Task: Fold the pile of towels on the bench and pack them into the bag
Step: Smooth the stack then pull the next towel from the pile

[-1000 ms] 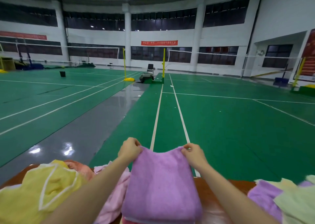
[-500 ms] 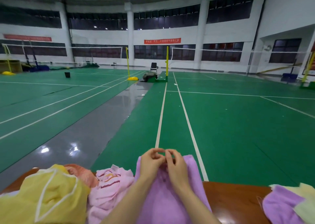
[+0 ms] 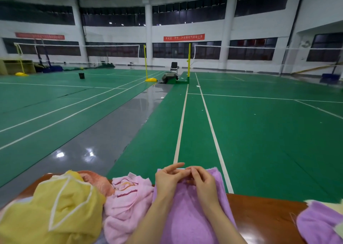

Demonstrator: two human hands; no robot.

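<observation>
A purple towel (image 3: 187, 221) lies folded across the brown wooden bench (image 3: 263, 214) in front of me, its far edge hanging over the bench's far side. My left hand (image 3: 168, 178) and my right hand (image 3: 203, 181) meet at the middle of that far edge, fingertips touching, and both pinch the cloth there. My left index finger points straight towards the right hand. To the left sits the pile: a yellow towel (image 3: 55, 212), an orange towel (image 3: 96, 181) behind it and a pink towel (image 3: 126, 201). No bag is in view.
Another purple towel (image 3: 319, 225) and a pale green one (image 3: 332, 205) lie at the bench's right end. Beyond the bench stretches a green badminton court (image 3: 259, 132) with a grey strip, yellow net posts (image 3: 189, 62) and a chair far off.
A second ago my hands held the towel's two far corners apart. They came together at the middle of the far edge and now sit slightly lower on the towel.
</observation>
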